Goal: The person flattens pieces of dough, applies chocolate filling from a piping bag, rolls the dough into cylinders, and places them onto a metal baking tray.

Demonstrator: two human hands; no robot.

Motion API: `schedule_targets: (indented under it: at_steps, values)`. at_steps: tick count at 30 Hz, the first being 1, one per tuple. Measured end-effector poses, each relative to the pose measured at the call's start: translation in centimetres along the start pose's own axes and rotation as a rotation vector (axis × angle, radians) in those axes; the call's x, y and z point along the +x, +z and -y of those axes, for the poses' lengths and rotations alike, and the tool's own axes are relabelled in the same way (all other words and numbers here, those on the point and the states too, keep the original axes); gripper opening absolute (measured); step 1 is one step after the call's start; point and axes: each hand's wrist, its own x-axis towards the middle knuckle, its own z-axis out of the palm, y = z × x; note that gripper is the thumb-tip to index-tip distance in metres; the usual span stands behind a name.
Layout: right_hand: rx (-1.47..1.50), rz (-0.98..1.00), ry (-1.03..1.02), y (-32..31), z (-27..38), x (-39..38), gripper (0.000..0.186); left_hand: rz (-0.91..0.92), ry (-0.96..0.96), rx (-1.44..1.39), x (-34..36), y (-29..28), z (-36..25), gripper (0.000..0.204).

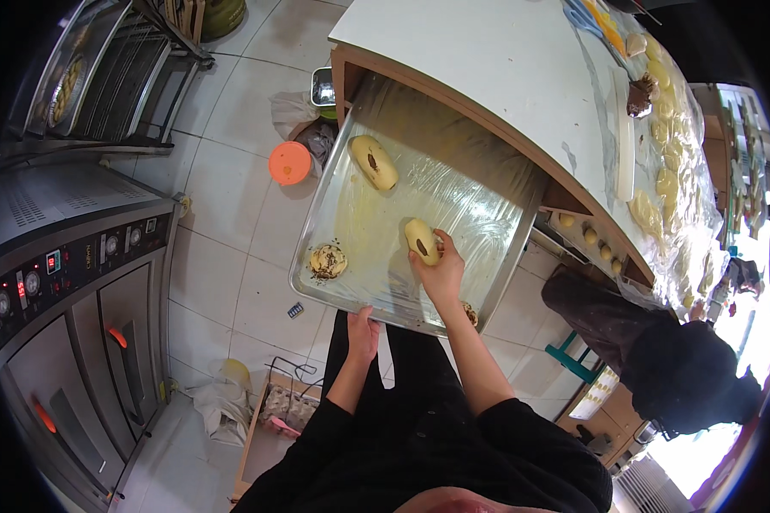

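A metal tray (359,214) with a greasy sheen is pulled out from under the white-topped table. My right hand (436,261) grips an oblong pale dough piece (420,232) with a brown slit on top, low over the tray's right half. My left hand (365,329) holds the tray's near rim. A similar dough piece (374,160) lies at the back left of the tray. A round piece with dark bits (327,261) sits at the near left, and another speckled piece at the near right is mostly behind my right forearm.
A steel oven (77,205) and a rack (103,68) stand left. The tabletop (470,51) carries rows of dough balls (666,128) along its right. A person in dark clothing (659,359) is at the right. An orange-lidded container (290,162) and a crate (257,436) are on the floor.
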Motion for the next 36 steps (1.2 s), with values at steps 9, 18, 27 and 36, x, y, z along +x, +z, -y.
schedule_targets:
  at_steps: [9, 18, 27, 36]
  values:
    - [-0.296, -0.050, -0.171, -0.4, -1.0, -0.5, 0.054, 0.012, -0.019, 0.000, 0.2, 0.0, -0.1, 0.041]
    - [-0.330, -0.101, -0.119, 0.2, -1.2, -0.1, 0.053, 0.047, 0.004, -0.024, 0.3, 0.2, 0.0, 0.044]
    - [-0.345, -0.109, -0.184, 0.4, -1.1, -0.1, 0.049, 0.078, -0.011, -0.030, 0.3, -0.3, 0.1, 0.048]
    - [-0.344, -0.124, -0.145, 0.7, -1.3, -0.6, 0.054, 0.036, -0.029, -0.008, 0.2, -0.3, 0.1, 0.049]
